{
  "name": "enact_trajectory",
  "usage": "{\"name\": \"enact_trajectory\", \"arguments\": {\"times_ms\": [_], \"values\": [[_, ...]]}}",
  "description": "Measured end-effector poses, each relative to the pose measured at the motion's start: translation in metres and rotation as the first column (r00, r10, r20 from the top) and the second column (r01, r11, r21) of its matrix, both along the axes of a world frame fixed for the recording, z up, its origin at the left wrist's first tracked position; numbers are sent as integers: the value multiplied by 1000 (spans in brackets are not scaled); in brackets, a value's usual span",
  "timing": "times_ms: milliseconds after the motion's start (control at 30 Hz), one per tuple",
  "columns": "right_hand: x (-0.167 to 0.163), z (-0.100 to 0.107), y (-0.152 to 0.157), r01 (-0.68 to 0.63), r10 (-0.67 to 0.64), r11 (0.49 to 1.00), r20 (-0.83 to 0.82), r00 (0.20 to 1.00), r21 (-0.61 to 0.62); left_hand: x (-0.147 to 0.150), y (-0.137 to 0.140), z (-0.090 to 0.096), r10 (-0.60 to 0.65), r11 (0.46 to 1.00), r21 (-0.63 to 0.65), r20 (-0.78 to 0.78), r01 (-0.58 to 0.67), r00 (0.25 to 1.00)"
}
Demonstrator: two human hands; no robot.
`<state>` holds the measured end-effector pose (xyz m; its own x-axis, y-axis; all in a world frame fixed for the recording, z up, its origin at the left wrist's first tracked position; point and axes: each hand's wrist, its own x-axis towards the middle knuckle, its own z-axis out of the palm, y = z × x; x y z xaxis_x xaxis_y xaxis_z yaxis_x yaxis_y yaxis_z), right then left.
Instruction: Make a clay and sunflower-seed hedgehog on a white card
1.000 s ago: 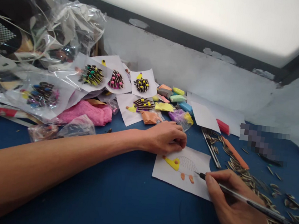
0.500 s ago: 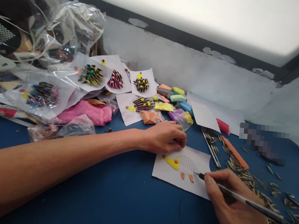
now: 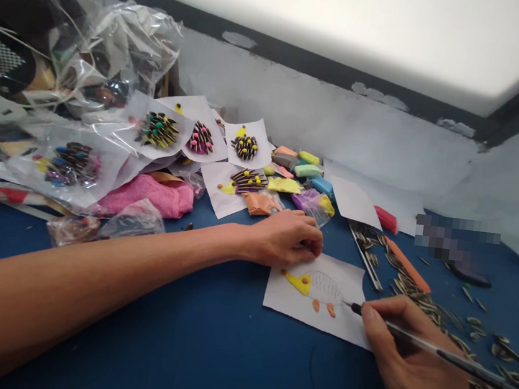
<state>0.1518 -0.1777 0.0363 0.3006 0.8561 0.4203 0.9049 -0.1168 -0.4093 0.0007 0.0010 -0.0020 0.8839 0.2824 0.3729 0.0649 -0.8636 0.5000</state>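
Note:
A white sheet of paper lies flat on the blue table. It bears a pencil-like drawing of a hedgehog, its rounded back filled with short strokes, with a yellow clay face and two orange clay feet. My right hand pinches a slim black-and-clear pen, whose tip is at the rear end of the outline. Over the paper's upper left edge rests my left hand, fingers curled in and thumb near the sheet. Nothing shows in its fingers.
Sunflower seeds are strewn along the right, beside an orange stick. Clay packs and finished seed hedgehogs on paper stand at the back. Plastic bags and a pink cloth crowd the left.
My right hand and the pen tip have shifted slightly right along the rear of the hedgehog outline. My left hand stays in place.

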Motion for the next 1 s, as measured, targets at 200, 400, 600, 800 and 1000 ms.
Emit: {"name": "enact_trajectory", "arguments": {"times_ms": [200,400,600,800,1000], "values": [[3,-4,-1,2,-5,999,-41,999,-53,1,1,0,-2,1000,0,4,2,1000],[4,-7,-2,-4,-1,997,-67,998,-73,1,1,0,3,1000,-1,-1,-3,1000],[0,-4,0,2,-6,997,-63,998,-71,0,0,0,-4,1000,-4,7,4,1000],[2,-3,-2,-15,10,997,-66,998,-75,0,0,2,1,1000,-4,0,-1,1000],[-1,-3,-2,-19,16,998,-67,998,-57,0,0,2,-1,1000,-3,-3,1,1000]]}}
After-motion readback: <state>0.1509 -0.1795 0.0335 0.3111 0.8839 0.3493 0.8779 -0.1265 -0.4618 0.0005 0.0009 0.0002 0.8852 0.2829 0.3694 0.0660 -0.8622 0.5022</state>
